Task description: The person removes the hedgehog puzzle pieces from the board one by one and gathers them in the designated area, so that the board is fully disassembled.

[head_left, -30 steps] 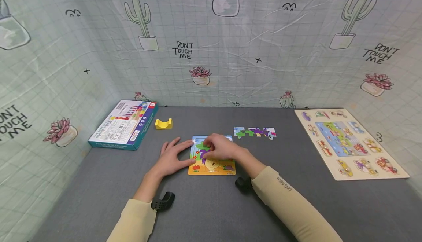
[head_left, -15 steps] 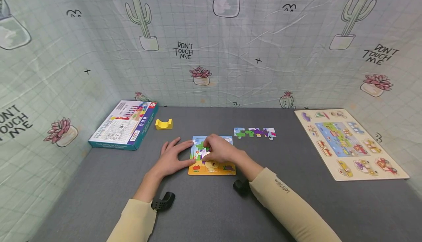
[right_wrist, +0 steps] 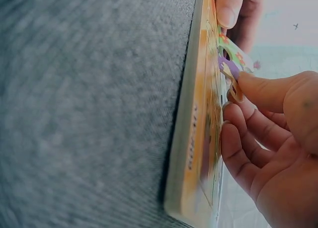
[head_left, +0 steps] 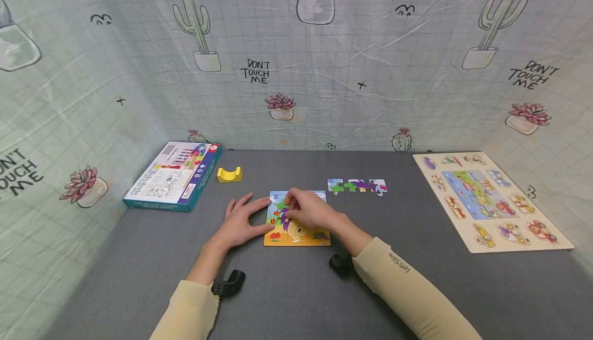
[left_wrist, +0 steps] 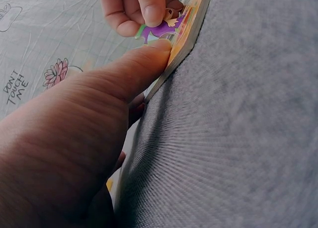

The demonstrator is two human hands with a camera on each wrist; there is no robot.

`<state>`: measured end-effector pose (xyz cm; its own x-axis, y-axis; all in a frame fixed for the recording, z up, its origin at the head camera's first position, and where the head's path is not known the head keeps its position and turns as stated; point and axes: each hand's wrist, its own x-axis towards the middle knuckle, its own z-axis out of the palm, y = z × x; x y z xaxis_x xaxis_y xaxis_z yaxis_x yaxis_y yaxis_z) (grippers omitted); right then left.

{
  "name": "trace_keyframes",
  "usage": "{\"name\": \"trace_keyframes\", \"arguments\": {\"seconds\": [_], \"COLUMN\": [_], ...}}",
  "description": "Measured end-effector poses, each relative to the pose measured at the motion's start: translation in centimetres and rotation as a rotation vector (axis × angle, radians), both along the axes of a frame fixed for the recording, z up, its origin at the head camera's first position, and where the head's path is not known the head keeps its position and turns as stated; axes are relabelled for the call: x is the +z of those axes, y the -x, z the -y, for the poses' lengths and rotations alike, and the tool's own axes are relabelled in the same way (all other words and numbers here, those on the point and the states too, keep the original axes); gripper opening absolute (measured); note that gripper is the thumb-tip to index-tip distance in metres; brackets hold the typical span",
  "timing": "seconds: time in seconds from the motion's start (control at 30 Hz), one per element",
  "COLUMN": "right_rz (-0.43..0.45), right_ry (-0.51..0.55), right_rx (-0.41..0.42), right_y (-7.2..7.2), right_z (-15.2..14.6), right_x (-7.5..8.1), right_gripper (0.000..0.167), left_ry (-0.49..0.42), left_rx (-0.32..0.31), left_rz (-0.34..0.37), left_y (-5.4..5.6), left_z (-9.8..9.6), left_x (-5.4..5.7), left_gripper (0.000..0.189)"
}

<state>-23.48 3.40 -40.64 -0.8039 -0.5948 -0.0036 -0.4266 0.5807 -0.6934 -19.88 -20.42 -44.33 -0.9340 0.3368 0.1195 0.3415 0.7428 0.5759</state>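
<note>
A small picture puzzle board (head_left: 301,242), blue at the top and orange along the bottom, lies flat on the table. My left hand (head_left: 241,225) rests beside it with fingers spread, thumb on its left edge and fingertips at the upper left corner. Over the board, the thumb and fingers of my right hand (head_left: 311,210) pinch a purple puzzle piece (right_wrist: 228,66). In the left wrist view, the puzzle piece (left_wrist: 161,32) stands tilted at the board's surface, close to my left thumb (left_wrist: 149,59). My right hand hides the board's upper right part.
Several loose puzzle pieces (head_left: 359,186) lie in a row beyond the board to the right. A yellow curved block (head_left: 229,175) and a flat box (head_left: 173,175) are at the back left. A wooden puzzle board (head_left: 498,203) with vehicle shapes lies far right.
My right hand has shifted slightly over the board, and the purple piece in its fingers has changed its tilt. My left hand has stayed in place.
</note>
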Motion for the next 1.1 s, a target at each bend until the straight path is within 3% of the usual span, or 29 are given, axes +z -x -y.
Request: {"name": "trace_keyframes", "arguments": {"seconds": [0.33, 0.73, 1.1], "right_rz": [0.013, 0.05, 0.066], "right_ry": [0.065, 0.117, 0.141], "right_rx": [-0.024, -0.032, -0.036], "right_y": [0.2, 0.6, 1.1], "right_z": [-0.2, -0.7, -3.6], "right_x": [0.0, 0.0, 0.7], "right_gripper": [0.009, 0.011, 0.008], "left_ry": [0.001, 0.003, 0.011], "left_rx": [0.003, 0.002, 0.011], "left_rz": [0.002, 0.004, 0.023], "left_y": [0.1, 0.0, 0.0], "left_z": [0.0, 0.0, -0.1], "left_x": [0.0, 0.0, 0.1], "left_gripper": [0.067, 0.067, 0.069]}}
